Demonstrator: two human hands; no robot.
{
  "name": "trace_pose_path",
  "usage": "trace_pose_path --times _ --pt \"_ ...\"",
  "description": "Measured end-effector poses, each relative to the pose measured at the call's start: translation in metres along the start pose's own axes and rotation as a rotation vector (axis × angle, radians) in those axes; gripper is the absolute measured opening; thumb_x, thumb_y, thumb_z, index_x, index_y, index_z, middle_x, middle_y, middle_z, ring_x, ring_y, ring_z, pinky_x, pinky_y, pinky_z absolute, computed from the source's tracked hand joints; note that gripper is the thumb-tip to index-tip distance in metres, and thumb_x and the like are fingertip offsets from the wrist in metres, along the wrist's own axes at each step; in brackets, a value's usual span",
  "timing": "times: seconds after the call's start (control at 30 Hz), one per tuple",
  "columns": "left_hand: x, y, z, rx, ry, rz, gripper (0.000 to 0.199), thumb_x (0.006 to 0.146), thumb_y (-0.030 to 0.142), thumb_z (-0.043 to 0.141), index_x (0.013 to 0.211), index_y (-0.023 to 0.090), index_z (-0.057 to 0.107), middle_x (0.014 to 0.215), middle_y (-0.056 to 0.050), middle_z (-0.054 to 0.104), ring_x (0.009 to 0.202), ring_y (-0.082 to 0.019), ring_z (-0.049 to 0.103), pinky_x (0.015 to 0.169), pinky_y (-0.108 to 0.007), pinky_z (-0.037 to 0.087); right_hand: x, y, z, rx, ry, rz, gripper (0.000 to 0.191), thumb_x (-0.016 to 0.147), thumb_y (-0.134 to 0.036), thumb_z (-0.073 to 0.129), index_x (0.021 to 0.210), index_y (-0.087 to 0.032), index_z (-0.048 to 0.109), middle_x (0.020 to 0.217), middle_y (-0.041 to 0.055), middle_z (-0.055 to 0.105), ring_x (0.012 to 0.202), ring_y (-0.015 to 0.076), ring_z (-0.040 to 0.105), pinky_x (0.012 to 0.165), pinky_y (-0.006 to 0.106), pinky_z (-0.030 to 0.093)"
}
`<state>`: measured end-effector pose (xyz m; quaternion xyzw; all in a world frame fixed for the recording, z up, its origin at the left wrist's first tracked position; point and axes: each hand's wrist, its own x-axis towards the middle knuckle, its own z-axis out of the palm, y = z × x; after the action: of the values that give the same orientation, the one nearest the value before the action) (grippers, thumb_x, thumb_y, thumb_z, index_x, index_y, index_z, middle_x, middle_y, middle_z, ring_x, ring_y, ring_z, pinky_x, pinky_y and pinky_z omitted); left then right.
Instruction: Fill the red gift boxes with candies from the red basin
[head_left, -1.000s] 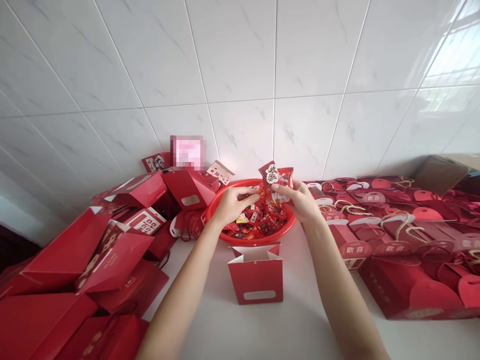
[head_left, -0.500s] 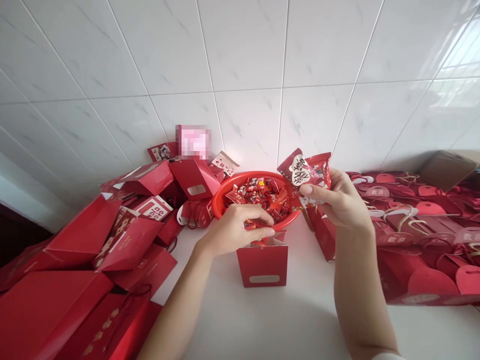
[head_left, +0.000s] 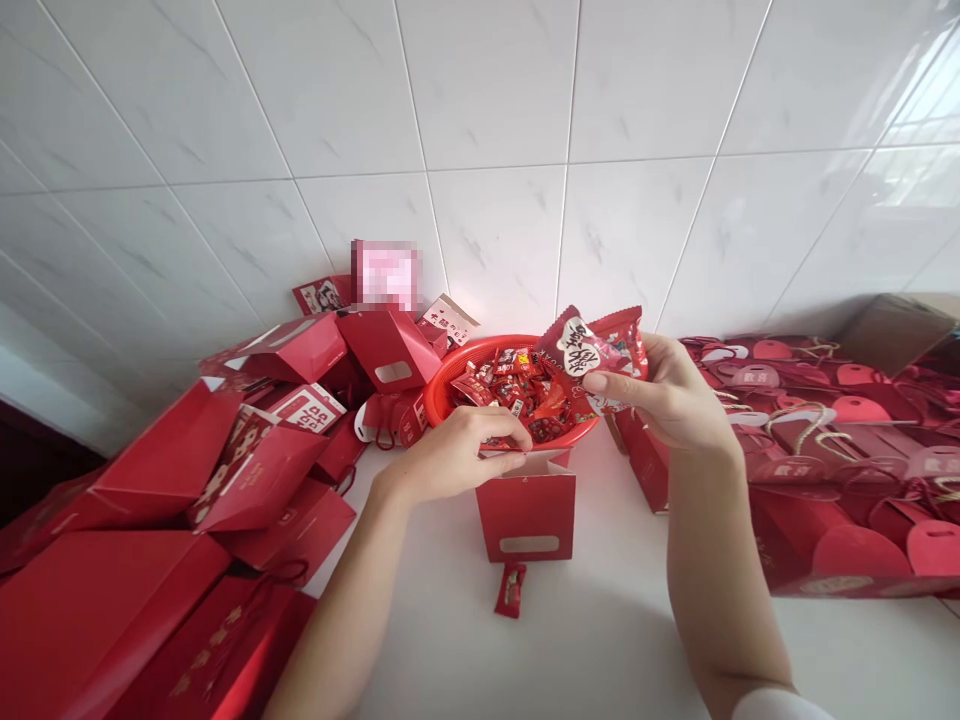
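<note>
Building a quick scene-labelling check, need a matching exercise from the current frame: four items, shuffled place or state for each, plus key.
Column 1
1. Left hand
2. Right hand
3. Loose sweet
4. Red basket

Column 2
A. Lying on the white table, on the near side of the upright red box
B. Holding shiny wrapped packets
C. Just beyond the upright red box, with many small sweets in it
D. At the open top of the upright red box

Pairs: 1-D, 2-B, 3-A, 4-C
</note>
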<state>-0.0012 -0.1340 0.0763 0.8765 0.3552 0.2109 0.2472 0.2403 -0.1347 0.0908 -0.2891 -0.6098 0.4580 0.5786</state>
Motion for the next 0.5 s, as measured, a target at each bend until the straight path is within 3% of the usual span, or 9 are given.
trace_pose_path --times 0.17,0.27,0.4,0.5 --pt "0.002 -0.01 0.001 -0.073 -0.013 0.01 0.028 0.09 0.017 0.046 0.076 0.021 0.07 0.086 -0.003 0.07 0.08 -0.018 0.065 0.076 -0.028 0.053 0.0 -0.001 0.0 -0.017 -0.023 -0.001 0.027 0.068 -0.031 0.089 0.09 -0.021 0.076 0.084 0.0025 0.074 0.077 0.0223 0.07 0.07 0.033 0.058" --pt "0.005 -0.019 0.004 -0.11 0.031 -0.034 0.028 0.089 0.021 0.048 0.087 0.023 0.076 0.095 -0.003 0.072 0.086 -0.02 0.068 0.077 -0.029 0.055 0.001 -0.002 0.001 -0.031 -0.06 0.022 0.031 0.067 -0.033 0.09 0.092 -0.02 0.076 0.082 0.0023 0.073 0.075 0.0215 0.068 0.068 0.032 0.056" --pt "0.007 -0.025 0.004 -0.09 0.087 -0.07 0.026 0.085 0.035 0.066 0.104 0.022 0.076 0.104 -0.004 0.075 0.099 -0.023 0.069 0.088 -0.033 0.055 0.002 -0.002 0.006 -0.047 -0.192 0.064 0.029 0.07 -0.034 0.087 0.091 -0.019 0.075 0.079 0.0017 0.072 0.071 0.0189 0.066 0.064 0.029 0.054" --pt "0.005 -0.026 0.001 -0.09 0.029 -0.105 0.043 0.073 0.04 0.08 0.112 0.021 0.074 0.117 -0.005 0.074 0.11 -0.027 0.068 0.097 -0.036 0.053 0.005 0.001 0.012 -0.108 -0.275 0.102 0.028 0.072 -0.036 0.085 0.09 -0.017 0.074 0.08 0.002 0.071 0.071 0.0187 0.065 0.064 0.029 0.053"
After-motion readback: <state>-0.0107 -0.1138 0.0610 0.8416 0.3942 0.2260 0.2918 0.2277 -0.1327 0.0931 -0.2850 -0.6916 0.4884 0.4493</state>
